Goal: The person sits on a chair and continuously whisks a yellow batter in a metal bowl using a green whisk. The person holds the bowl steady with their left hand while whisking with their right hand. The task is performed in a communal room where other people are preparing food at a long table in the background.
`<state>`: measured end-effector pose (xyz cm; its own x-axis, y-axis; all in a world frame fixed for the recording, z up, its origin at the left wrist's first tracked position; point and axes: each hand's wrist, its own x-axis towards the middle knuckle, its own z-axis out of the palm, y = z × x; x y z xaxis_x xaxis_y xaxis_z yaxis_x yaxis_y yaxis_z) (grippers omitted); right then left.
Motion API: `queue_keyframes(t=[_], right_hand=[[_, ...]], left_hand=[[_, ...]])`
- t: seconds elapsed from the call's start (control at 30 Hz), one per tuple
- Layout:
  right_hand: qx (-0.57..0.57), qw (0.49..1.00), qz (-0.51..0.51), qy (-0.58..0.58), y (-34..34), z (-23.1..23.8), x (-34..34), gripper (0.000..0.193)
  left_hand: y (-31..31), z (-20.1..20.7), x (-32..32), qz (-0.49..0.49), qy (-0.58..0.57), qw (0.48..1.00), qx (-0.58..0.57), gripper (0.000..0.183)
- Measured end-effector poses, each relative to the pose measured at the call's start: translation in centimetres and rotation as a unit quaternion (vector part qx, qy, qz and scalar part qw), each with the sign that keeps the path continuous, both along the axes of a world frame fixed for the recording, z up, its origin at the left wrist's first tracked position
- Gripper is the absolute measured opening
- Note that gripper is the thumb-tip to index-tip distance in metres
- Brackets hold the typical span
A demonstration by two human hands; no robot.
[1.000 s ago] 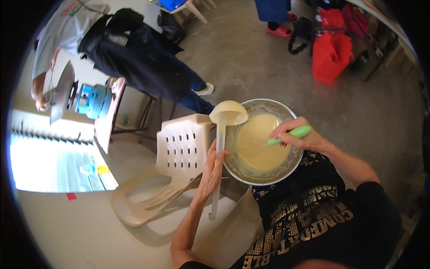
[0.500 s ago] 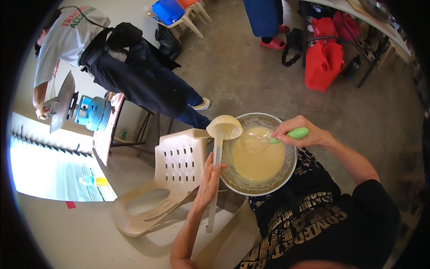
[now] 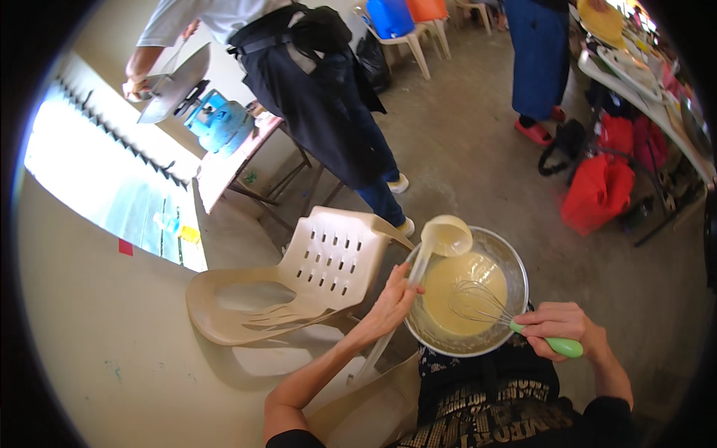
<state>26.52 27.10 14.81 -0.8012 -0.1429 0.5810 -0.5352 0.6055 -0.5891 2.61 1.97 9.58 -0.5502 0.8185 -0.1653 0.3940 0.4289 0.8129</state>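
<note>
A round metal bowl (image 3: 518, 263) of pale yellow batter (image 3: 442, 299) rests at my lap. My left hand (image 3: 388, 300) is closed round the long ladle handle at the bowl's left rim. The cream-coloured ladle (image 3: 452, 236) has its cup up over the bowl's far left edge, with batter smeared in it. Past the bowl's near right rim, my right hand (image 3: 560, 328) grips the green handle of a whisk (image 3: 487, 308). The whisk's wire loops reach over the batter; whether their tips dip in, I cannot tell.
A beige plastic chair (image 3: 336, 250) stands left of the bowl. Beyond it, a person in a dark apron (image 3: 299, 104) holds a wok (image 3: 175, 84) over a blue gas cylinder burner (image 3: 220, 123). Red bags (image 3: 601, 190) lie under a table at right, near another person's legs (image 3: 536, 67).
My right hand has moved from the bowl's far right side to its near right side, and the whisk has swung round with it. My left hand keeps the ladle. The whole view has shifted.
</note>
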Motion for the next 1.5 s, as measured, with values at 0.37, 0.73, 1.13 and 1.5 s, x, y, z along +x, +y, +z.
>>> queue_keyframes(t=[0.37, 0.73, 1.13, 1.5], right_hand=[[0.018, 0.999, -0.022, 0.025, -0.5, 1.1, 0.0, 0.018], [0.158, 0.981, -0.027, 0.111, -1.2, 1.0, -2.4, 0.025], [-0.054, 0.997, -0.058, 0.024, 0.1, -0.2, -3.3, 0.008], [0.077, 0.996, -0.03, -0.013, 0.1, -1.6, -2.8, 0.016]], left_hand=[[0.2, 0.4, -0.2, 0.0, 0.019, 1.0, -0.015, 0.032], [0.2, -0.7, 0.1, -0.015, 0.041, 0.999, -0.022, 0.028], [-0.1, -1.0, 1.0, -0.028, 0.101, 0.994, -0.028, 0.022], [0.6, 0.3, 0.4, 0.001, 0.02, 1.0, 0.019, 0.027]])
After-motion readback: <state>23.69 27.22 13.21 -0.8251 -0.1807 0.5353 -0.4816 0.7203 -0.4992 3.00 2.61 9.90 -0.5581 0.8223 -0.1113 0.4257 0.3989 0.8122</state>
